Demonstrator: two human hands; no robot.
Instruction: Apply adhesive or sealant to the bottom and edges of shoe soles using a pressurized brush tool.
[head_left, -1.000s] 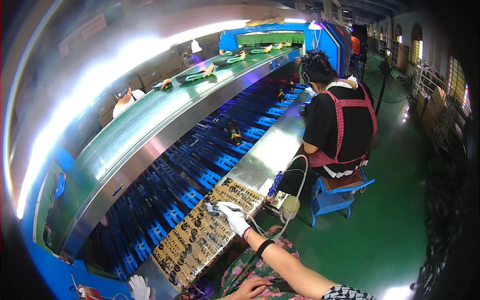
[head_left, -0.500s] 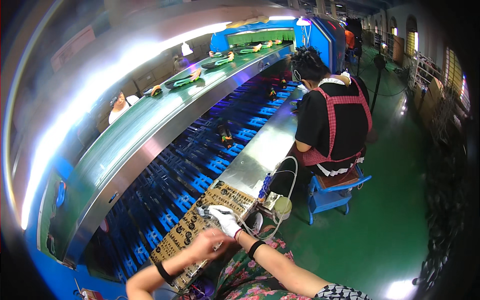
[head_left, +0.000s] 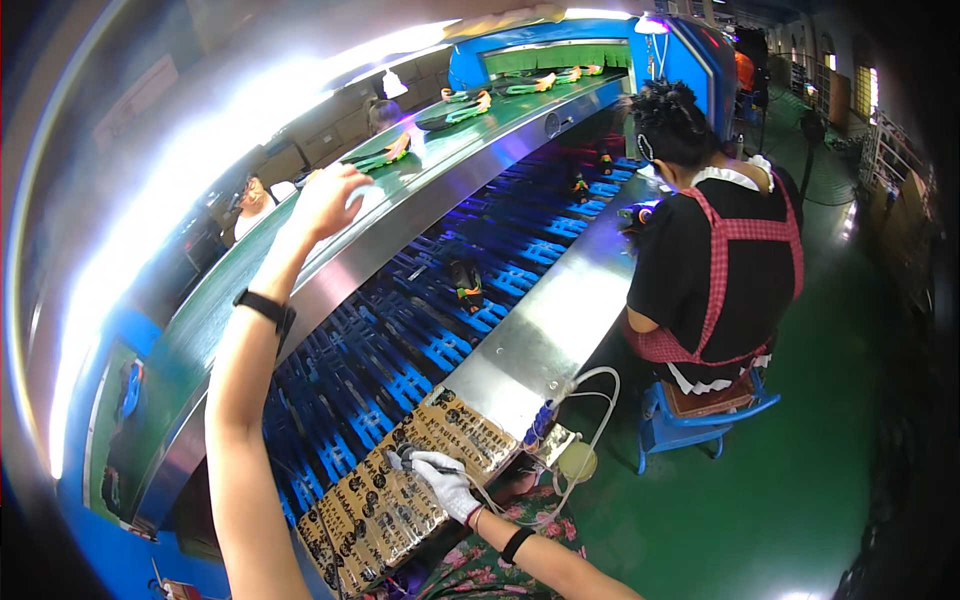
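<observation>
My left hand (head_left: 335,197) is bare and reaches out over the green upper conveyor belt (head_left: 235,272), fingers curved and apart, with nothing visible in its grasp. Just beyond it on the belt lies a dark shoe upper with green and orange parts (head_left: 382,155); the hand may hide another piece. In a white glove, my right hand (head_left: 445,480) is closed round a slim grey handheld tool (head_left: 402,458). That tool rests low over a work board covered with printed brown tape (head_left: 365,525). A pale tube (head_left: 500,508) runs from near the glove toward the board's right side.
Blue slatted racks (head_left: 395,385) run below the belt, carrying a dark shoe (head_left: 465,285). A metal ledge (head_left: 545,320) extends beyond my board. A co-worker in a checked apron (head_left: 715,240) sits on a blue stool (head_left: 700,420) at the right. Another person (head_left: 255,205) is across the belt.
My left hand has risen from beside the right hand to the upper belt. The right hand stays over the board with the grey tool. The view has shifted slightly.
</observation>
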